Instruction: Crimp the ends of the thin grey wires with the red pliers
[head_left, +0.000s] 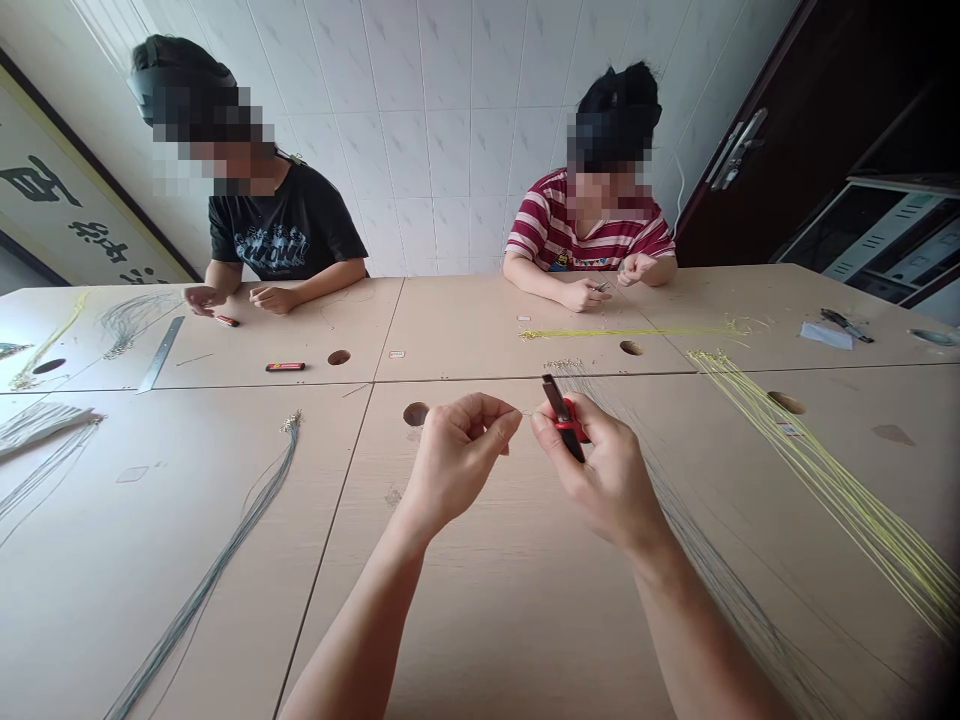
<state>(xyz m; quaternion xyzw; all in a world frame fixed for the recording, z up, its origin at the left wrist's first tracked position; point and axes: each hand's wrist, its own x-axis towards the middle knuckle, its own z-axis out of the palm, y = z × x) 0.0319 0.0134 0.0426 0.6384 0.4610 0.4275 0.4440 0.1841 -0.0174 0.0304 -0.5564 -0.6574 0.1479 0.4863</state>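
In the head view, my left hand (463,450) is raised over the middle of the table, its thumb and forefinger pinched together. A very thin strand (527,413) shows in the small gap between the two hands; I cannot make out its full length. Close beside it, my right hand (606,462) is wrapped round a small red-and-black hand tool (564,415), whose dark end points up and away. My right thumb and forefinger also come together at the strand. Beyond that hand lies a bundle of grey cords (697,550) with small metal ends.
Grey-green cords (247,525) lie on the left, yellow cords (832,470) on the right. A steel ruler (161,353) and a red-and-black stick-shaped item (286,367) lie farther back. Round holes (415,413) pierce the tabletop (465,620). Two people (281,215) sit opposite, hands on the table.
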